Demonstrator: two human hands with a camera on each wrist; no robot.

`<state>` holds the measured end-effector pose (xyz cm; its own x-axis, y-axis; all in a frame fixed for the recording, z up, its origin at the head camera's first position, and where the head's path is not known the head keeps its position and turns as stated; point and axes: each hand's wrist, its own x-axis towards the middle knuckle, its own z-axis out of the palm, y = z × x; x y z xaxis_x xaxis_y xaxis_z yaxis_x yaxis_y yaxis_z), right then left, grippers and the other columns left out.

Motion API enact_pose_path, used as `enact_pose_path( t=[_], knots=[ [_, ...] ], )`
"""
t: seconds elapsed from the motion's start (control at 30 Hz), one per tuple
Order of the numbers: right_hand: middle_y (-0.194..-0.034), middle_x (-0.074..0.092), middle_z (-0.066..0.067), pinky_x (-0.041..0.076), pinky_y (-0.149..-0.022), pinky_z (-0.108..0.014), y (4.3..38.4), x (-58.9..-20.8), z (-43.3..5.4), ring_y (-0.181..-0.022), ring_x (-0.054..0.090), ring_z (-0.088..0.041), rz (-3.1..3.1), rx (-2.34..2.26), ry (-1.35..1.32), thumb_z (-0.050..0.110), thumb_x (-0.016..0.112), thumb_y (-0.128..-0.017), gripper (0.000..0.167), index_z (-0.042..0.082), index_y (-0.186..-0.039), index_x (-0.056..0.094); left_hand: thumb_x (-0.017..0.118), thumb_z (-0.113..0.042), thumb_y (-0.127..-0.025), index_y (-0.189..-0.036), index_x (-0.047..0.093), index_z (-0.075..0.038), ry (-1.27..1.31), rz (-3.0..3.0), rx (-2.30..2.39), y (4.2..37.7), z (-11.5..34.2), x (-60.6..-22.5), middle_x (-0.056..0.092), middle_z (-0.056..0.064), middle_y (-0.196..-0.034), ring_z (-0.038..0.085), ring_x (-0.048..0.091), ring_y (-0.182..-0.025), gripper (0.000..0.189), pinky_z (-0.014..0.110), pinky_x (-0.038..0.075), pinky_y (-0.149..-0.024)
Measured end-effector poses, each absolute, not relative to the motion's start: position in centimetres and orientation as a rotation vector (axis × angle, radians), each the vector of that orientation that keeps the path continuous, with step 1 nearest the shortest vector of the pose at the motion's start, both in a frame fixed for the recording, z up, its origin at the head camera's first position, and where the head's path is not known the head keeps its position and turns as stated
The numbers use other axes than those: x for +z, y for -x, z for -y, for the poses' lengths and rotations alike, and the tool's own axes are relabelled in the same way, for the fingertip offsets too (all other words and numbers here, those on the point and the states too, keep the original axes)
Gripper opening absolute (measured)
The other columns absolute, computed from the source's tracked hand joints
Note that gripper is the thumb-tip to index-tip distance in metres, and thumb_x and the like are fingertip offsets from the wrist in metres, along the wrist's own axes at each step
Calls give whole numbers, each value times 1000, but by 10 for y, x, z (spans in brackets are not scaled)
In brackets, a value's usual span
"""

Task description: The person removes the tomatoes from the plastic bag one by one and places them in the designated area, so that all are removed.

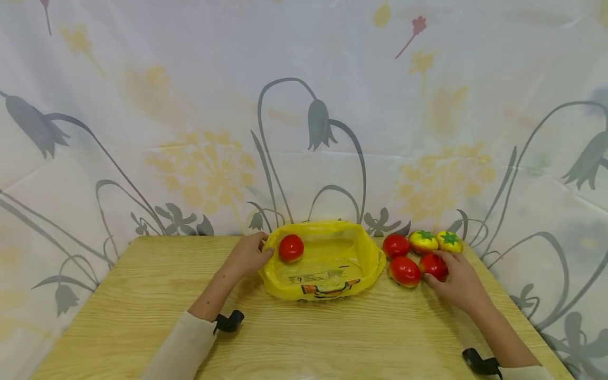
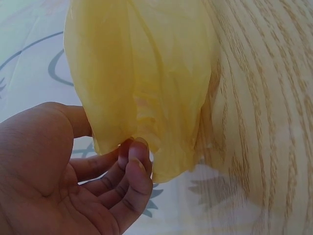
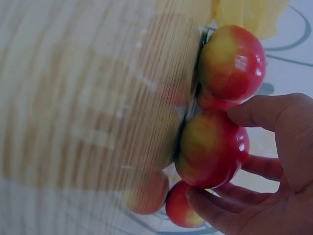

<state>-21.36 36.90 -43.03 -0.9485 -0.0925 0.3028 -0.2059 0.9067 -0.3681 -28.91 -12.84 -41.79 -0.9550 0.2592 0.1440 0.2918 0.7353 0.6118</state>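
Note:
An open yellow plastic bag (image 1: 328, 230) stands at the middle of the table's far side, with one red toy tomato (image 1: 291, 248) at its left end. My left hand (image 1: 247, 256) holds the bag's left edge; in the left wrist view, its thumb and fingers pinch the yellow plastic (image 2: 146, 73). To the right of the bag, my right hand (image 1: 458, 282) grips a red toy tomato (image 1: 433, 267) between thumb and fingers. In the right wrist view that tomato (image 3: 212, 149) is down at the table surface, close against its neighbours.
Around the gripped tomato lie two red toy tomatoes (image 1: 404, 272) and two more turned with green leaf tops and yellow showing (image 1: 423, 241). A patterned curtain (image 1: 214, 105) hangs behind the wooden table (image 1: 309, 338). Each wrist wears a black mount (image 1: 230, 321).

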Motion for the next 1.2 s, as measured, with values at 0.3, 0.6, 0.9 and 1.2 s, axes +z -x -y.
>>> enact_pose_path(
  t=[0.3, 0.6, 0.9, 1.2],
  knots=[
    [-134, 51, -40, 46, -99, -74, 215, -428, -369, -119, 51, -57, 2796, 572, -221, 15, 82, -89, 62, -15, -136, 55, 66, -17, -102, -131, 66, 5, 483, 2869, -1053, 290, 128, -418, 72, 13, -98, 19, 60, -76, 37, 32, 53, -67],
    [-135, 50, -38, 46, -98, -73, 213, -418, -363, -120, 51, -56, 2766, 580, -211, 16, 80, -91, 59, -12, -138, 55, 66, -20, -102, -133, 65, 4, 458, 2888, -1041, 293, 127, -417, 72, 14, -102, 20, 61, -78, 39, 33, 54, -70],
    [-131, 54, -35, 47, -96, -72, 209, -417, -354, -117, 53, -53, 2665, 571, -268, 13, 80, -90, 54, -10, -134, 59, 67, -19, -101, -133, 66, 5, 448, 2888, -1046, 288, 127, -416, 71, 13, -100, 20, 59, -77, 39, 33, 54, -69],
    [-129, 56, -32, 47, -95, -71, 210, -409, -342, -115, 55, -52, 2594, 564, -332, 11, 81, -88, 53, -10, -132, 61, 66, -18, -102, -132, 65, 5, 468, 2878, -1050, 288, 130, -416, 71, 14, -100, 20, 60, -76, 39, 33, 53, -68]
  ],
)
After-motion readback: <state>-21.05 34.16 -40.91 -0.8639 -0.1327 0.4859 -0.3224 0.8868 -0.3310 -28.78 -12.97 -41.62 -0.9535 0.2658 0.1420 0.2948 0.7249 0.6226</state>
